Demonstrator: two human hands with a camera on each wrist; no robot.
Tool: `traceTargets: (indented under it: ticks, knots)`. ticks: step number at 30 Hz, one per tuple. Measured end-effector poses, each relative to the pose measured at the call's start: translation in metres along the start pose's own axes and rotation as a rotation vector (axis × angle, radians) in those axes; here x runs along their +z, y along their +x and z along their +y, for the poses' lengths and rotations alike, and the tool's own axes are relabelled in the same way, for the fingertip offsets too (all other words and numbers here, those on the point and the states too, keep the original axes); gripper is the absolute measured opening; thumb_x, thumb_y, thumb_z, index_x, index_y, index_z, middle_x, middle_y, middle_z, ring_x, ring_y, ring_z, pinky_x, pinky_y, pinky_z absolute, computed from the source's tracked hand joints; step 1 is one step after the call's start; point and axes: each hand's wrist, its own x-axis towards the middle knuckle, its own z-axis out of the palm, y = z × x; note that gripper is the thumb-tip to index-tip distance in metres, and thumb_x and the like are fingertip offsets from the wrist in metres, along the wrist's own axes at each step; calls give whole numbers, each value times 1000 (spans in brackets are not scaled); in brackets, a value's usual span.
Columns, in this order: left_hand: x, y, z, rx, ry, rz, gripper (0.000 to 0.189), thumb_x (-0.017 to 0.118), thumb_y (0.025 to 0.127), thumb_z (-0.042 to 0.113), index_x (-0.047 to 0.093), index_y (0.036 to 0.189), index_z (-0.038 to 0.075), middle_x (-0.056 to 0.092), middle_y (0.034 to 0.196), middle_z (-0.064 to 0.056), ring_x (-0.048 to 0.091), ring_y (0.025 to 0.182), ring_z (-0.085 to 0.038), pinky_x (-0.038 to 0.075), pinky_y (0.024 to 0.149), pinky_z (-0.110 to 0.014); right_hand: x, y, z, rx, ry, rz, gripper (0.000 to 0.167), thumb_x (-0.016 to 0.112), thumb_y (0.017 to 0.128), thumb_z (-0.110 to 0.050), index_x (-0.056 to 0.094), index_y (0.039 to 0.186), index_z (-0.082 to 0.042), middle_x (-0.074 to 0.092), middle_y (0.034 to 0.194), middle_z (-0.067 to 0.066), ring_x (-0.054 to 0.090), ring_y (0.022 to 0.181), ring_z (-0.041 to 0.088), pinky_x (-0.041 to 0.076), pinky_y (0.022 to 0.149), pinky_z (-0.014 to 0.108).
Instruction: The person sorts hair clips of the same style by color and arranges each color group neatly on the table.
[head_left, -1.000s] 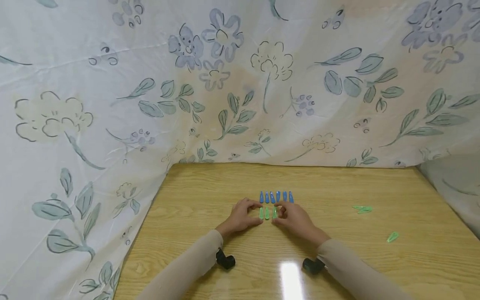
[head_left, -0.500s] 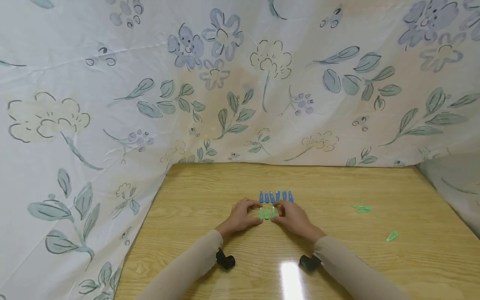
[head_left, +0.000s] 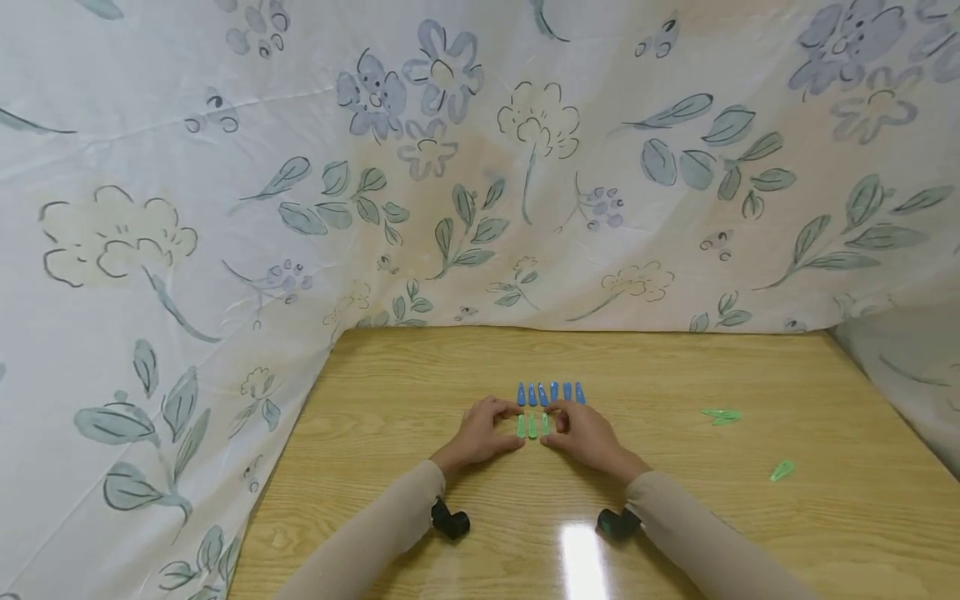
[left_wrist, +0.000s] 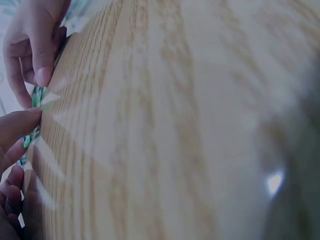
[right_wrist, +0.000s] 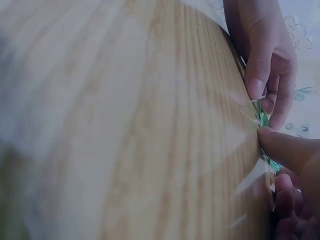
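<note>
Head view: along a short row, the left hand [head_left: 482, 432] pinches the left green clip [head_left: 521, 426], the right hand [head_left: 590, 435] the right green clip [head_left: 546, 424]; the middle green clip [head_left: 532, 426] lies between, just this side of the blue clips [head_left: 543, 394].

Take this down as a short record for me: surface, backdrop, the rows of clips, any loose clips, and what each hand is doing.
Surface: wooden table
Backdrop: floral cloth
Far row: six blue clips, side by side
Near row: three green clips, side by side
Loose clips: overlapping green clips, exact count unclear, and a single green clip nearer the person; all right of the rows
Left hand: thumb and finger at the ends of the leftmost near-row clip
Right hand: likewise on the rightmost
</note>
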Motion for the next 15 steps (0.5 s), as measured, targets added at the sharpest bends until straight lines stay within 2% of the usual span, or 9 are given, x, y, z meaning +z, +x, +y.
traceTargets:
  ticks: [15]
  knots:
    - [-2, 2, 1, -4, -12, -10, 48, 81, 85, 33, 68, 130, 20, 60, 114, -1, 52, 104, -17, 31, 96, -43, -2, 2, 1, 15, 2, -8, 52, 85, 81, -27, 68, 126, -8, 56, 75, -7, 46, 64, 8, 34, 58, 24]
